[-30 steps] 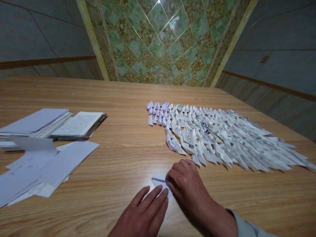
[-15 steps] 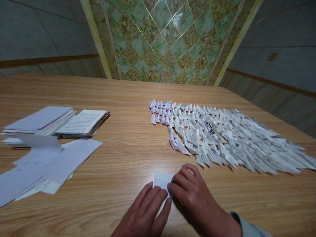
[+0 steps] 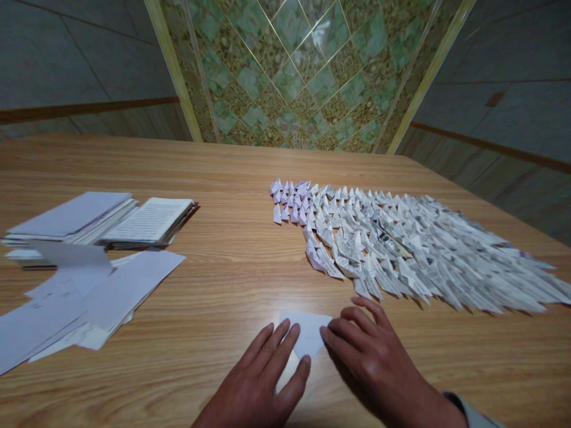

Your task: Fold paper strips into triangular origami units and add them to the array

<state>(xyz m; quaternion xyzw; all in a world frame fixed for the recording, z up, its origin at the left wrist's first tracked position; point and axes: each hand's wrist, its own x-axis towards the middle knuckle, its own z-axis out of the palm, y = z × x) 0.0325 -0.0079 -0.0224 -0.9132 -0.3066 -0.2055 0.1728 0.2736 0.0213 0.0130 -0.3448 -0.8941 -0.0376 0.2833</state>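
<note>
A small piece of folded white paper [image 3: 308, 333] lies on the table in front of me, a straight edge at the far side and narrowing towards me. My left hand [image 3: 263, 368] rests flat with fingers spread, its fingertips on the paper's left side and the thumb by its near point. At the right corner, my right hand [image 3: 368, 345] has its thumb and forefinger close together on the paper, the other fingers curled. Beyond it stand many small folded paper shapes [image 3: 383, 238], pale purple at the left end and printed white towards the right.
On the left are a stack of paper sheets [image 3: 71, 211], a pile of printed pages [image 3: 149, 220] and loose sheets [image 3: 129, 285] spread nearer to me. All rest on a wooden table [image 3: 223, 238]. A green tiled wall panel [image 3: 289, 77] rises behind it.
My right hand has slid to the right, from the paper's middle to its right corner. More of the paper shows between my hands, and my left fingers have spread slightly.
</note>
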